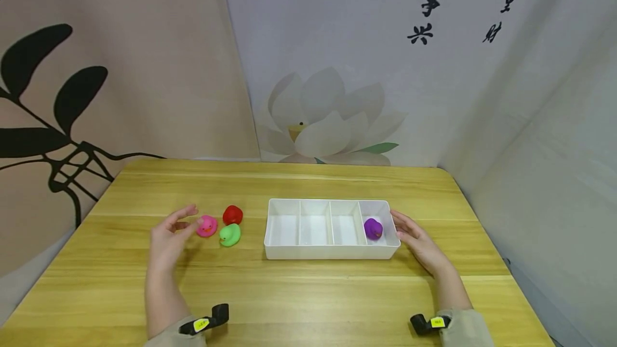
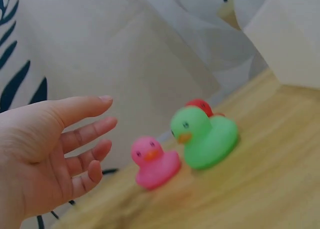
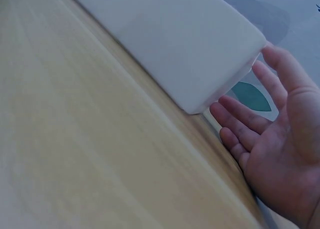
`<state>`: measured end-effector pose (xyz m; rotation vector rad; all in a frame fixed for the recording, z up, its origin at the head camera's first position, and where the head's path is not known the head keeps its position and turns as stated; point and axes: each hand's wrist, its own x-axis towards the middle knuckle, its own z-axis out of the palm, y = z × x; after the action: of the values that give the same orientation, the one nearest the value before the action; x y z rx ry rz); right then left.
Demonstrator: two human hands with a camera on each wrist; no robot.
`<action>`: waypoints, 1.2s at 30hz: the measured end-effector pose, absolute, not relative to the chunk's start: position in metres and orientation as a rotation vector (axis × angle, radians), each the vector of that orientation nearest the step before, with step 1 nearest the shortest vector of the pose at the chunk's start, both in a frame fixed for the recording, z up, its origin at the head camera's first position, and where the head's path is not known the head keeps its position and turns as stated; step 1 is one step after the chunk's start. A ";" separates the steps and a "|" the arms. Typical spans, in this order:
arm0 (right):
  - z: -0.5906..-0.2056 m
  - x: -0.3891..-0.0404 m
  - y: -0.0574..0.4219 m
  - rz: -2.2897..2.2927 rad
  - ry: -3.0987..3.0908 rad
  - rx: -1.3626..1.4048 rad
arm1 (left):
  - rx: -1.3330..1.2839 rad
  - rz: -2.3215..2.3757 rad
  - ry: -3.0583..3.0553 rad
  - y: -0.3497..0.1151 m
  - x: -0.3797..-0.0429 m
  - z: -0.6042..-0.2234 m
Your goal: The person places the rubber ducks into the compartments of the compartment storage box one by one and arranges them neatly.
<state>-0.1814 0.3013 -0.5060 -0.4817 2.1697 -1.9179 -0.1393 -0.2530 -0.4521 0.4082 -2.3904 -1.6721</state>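
On the left of the table, a pink rubber duck (image 1: 207,226), a green rubber duck (image 1: 230,234) and a red rubber duck (image 1: 232,215) sit close together. My left hand (image 1: 168,237) is just left of the pink duck. In the left wrist view its fingers are loosely spread, apart from the pink duck (image 2: 157,164). A white divided box (image 1: 328,252) stands near the middle, with a purple rubber duck (image 1: 373,229) in its rightmost compartment. At the box's right end my right hand (image 1: 419,240) touches the wall with extended fingertips; the right wrist view shows this hand (image 3: 280,139) too.
The wooden table (image 1: 313,299) runs back to a printed cloth (image 1: 183,58) with leaves, a lotus and dark characters. A cloth wall (image 1: 554,149) bounds the right side. Black straps with small devices are on both wrists.
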 end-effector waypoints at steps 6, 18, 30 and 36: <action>-0.507 -0.182 0.301 -1.920 2.175 -0.454 | 0.372 -1.680 -2.458 -0.257 -0.144 -0.470; -0.506 -0.182 0.301 -1.932 2.158 -0.473 | 0.397 -1.724 -2.481 -0.258 -0.149 -0.486; -0.506 -0.181 0.302 -1.937 2.154 -0.491 | 0.433 -1.691 -2.516 -0.255 -0.148 -0.488; -0.506 -0.181 0.301 -1.926 2.199 -0.496 | 0.441 -1.647 -2.535 -0.256 -0.148 -0.486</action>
<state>-0.1810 0.3006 -0.5059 -0.4959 2.1988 -1.9263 -0.1482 -0.2557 -0.4863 0.4405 -2.5346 -1.6466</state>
